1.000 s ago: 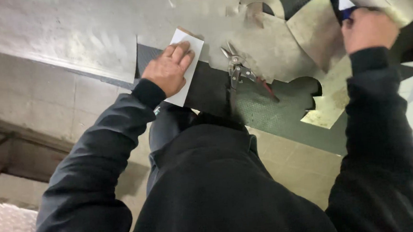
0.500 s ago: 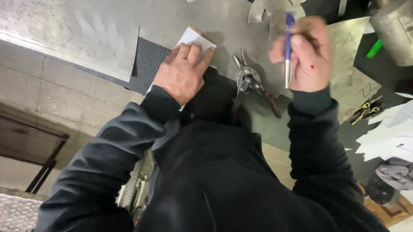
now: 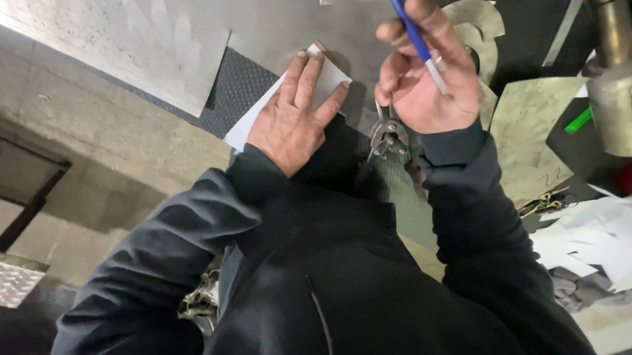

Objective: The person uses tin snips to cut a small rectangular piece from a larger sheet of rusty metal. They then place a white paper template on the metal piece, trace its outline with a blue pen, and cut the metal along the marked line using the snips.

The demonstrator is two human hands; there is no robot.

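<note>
My left hand [image 3: 293, 116] lies flat, fingers spread, on a white paper sheet [image 3: 328, 80] that rests on a grey sheet of metal [image 3: 275, 17]. My right hand [image 3: 427, 73] is raised just right of it and is closed around a blue pen [image 3: 413, 33] with a white lower end, its tip pointing down toward the palm. Below the right hand, metal snips [image 3: 387, 139] lie on the work surface, partly covered by my dark sleeve.
Cut metal pieces [image 3: 531, 129] lie to the right. A heavy brass-coloured cylinder [image 3: 621, 93] stands at the far right beside a green marker [image 3: 579, 120]. White paper scraps [image 3: 602, 243] pile at lower right. A black mat [image 3: 236, 94] shows under the sheet; the floor is at left.
The right hand came away from the brass cylinder with the pen and moved left, close to the left hand. The left hand stayed pressed on the paper. The view shifted closer.
</note>
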